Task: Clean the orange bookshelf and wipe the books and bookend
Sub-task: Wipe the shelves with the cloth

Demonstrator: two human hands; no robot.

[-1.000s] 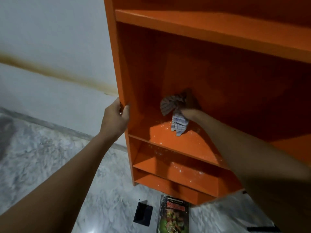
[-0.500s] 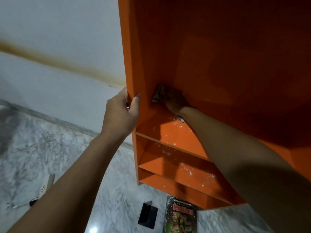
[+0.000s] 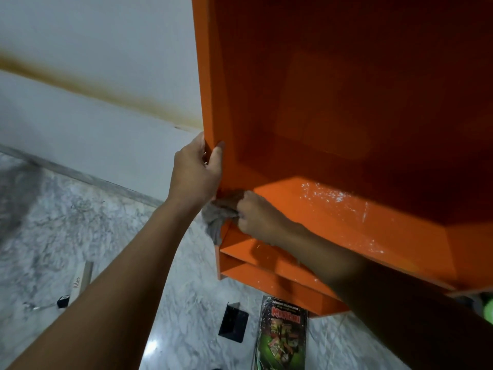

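Left hand (image 3: 196, 173) grips the orange bookshelf (image 3: 346, 102) side panel; right hand (image 3: 257, 216) clutches a grey cloth (image 3: 217, 217) at the shelf's front corner; best to press firmly, sweeping dust outward.

The book (image 3: 282, 340) lying on the floor carries a red title across its cover's top, with a small pale line above it (both too blurred to read). A wooden stick (image 3: 81, 280) bears handwriting, seemingly "Aden".
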